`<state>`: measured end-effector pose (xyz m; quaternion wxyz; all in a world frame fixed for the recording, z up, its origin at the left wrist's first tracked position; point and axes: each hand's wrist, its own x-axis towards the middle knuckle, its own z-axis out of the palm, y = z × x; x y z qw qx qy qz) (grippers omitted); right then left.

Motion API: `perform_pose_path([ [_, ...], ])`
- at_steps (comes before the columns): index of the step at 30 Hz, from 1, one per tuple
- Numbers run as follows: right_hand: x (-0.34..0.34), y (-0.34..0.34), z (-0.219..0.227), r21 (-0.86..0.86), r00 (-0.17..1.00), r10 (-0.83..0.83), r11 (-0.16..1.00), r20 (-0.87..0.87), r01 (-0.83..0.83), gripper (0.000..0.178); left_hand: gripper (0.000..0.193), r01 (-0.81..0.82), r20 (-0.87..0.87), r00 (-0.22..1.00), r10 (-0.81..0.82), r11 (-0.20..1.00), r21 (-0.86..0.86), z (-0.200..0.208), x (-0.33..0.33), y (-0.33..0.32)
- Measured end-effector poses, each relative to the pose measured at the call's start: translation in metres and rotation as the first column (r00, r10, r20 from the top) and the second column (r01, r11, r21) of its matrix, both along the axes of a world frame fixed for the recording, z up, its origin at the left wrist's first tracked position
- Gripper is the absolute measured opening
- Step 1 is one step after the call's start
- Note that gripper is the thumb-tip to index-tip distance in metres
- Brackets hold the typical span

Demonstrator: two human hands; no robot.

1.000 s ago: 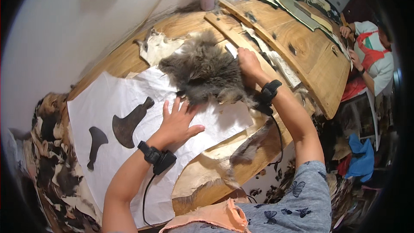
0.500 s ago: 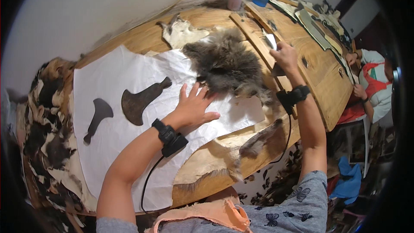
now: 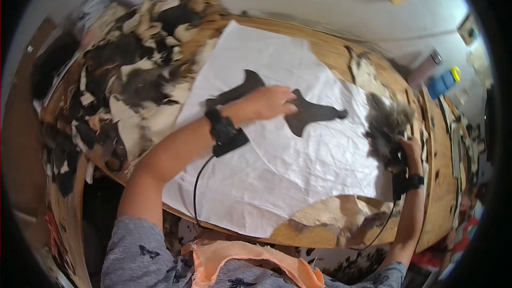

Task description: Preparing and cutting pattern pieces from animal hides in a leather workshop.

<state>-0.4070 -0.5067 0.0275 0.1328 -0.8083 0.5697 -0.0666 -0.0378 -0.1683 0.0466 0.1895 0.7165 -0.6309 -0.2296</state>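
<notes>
My left hand [image 3: 262, 104] is over the white sheet [image 3: 266, 181], between two dark, fan-shaped, metal-looking tools with short handles. Its fingers are loosely bent, with a small gap to the thumb, and nothing shows in them. Their tips reach the wide edge of the larger tool [image 3: 312, 114]. Behind the hand, the smaller tool [image 3: 234, 92] is partly covered. At the right, my right hand [image 3: 410, 150] is closed beside the grey-brown fur piece [image 3: 385, 128]. Whatever it holds is hidden by blur and fur.
Black, brown and cream hide scraps [image 3: 138, 69] are heaped at the left. Pale hides [image 3: 368, 74] lie behind and before the fur. A wooden strip [image 3: 426, 154] runs along the table's right part. A pink bottle [image 3: 425, 68] and blue bottle [image 3: 444, 82] stand far right.
The view has swung left, bringing more of the scrap heap in. My left hand has left the sheet beside the fur for the two dark tools. My right hand is now beside the fur.
</notes>
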Motion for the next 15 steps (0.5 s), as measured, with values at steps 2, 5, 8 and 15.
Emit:
perform_pose_path([
  [2,0.011,-0.005,-0.004,0.051,0.997,-0.018,0.998,-0.072,0.022,0.041,0.036,-0.208,0.025,0.978,0.208,0.978,-0.017,0.001,0.058,0.042],
  [5,0.009,-0.02,-0.018,0.097,0.998,0.025,0.995,-0.061,-0.019,0.035,0.036,-0.322,0.128,0.934,0.334,0.94,-0.11,-0.019,0.115,0.091],
  [8,0.012,-0.019,-0.027,-0.1,0.987,0.006,0.995,-0.159,-0.023,0.03,0.04,-0.309,0.25,0.917,0.309,0.95,-0.039,-0.035,0.129,0.101],
  [15,0.023,-0.012,-0.025,-0.227,0.972,-0.083,0.973,-0.221,0.032,0.026,0.056,-0.411,0.235,0.897,0.375,0.903,0.127,-0.04,0.121,0.109],
])
